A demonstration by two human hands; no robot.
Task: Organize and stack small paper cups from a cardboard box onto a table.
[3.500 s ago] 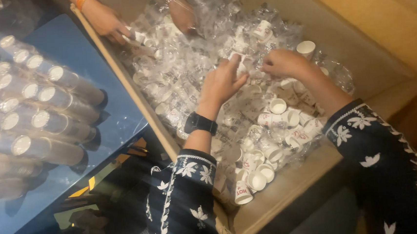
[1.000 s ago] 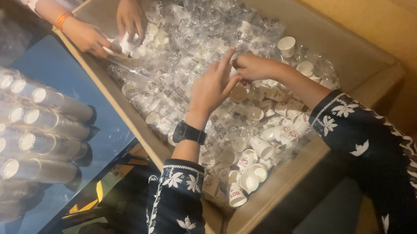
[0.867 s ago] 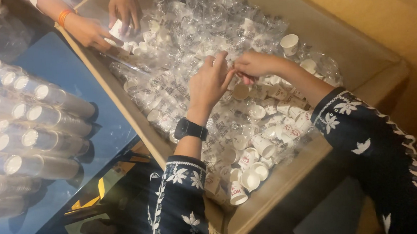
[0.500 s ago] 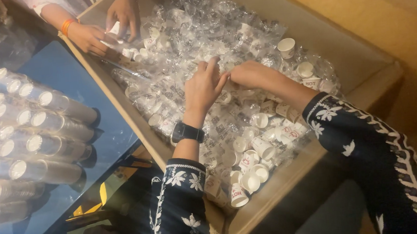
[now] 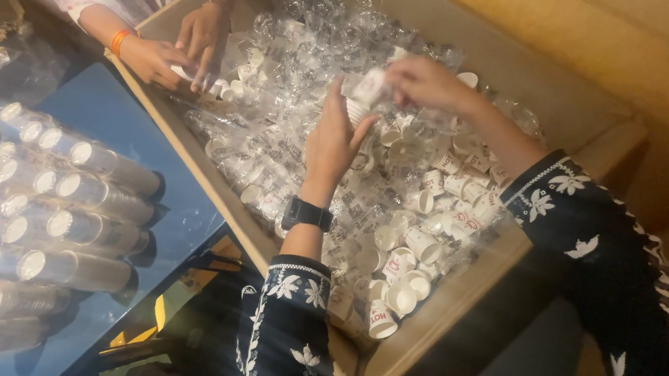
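My left hand (image 5: 336, 138) and my right hand (image 5: 424, 82) are raised together over a large cardboard box (image 5: 581, 127). Between them they hold a small stack of white paper cups (image 5: 365, 91) wrapped in clear plastic. The right hand grips its upper end, the left its lower end. A black watch (image 5: 306, 213) sits on my left wrist. Below lies a heap of loose small white cups (image 5: 417, 241) and clear wrappers (image 5: 290, 112).
Another person's two hands (image 5: 176, 54), one with an orange wristband, handle cups at the box's far left corner. Long wrapped sleeves of stacked cups (image 5: 61, 207) lie on a blue surface (image 5: 121, 116) to the left. The box's front wall (image 5: 453, 313) is close to me.
My hands have lifted from the heap with a wrapped stack of cups and moved slightly up and right. The other person's hands stay at the far corner.
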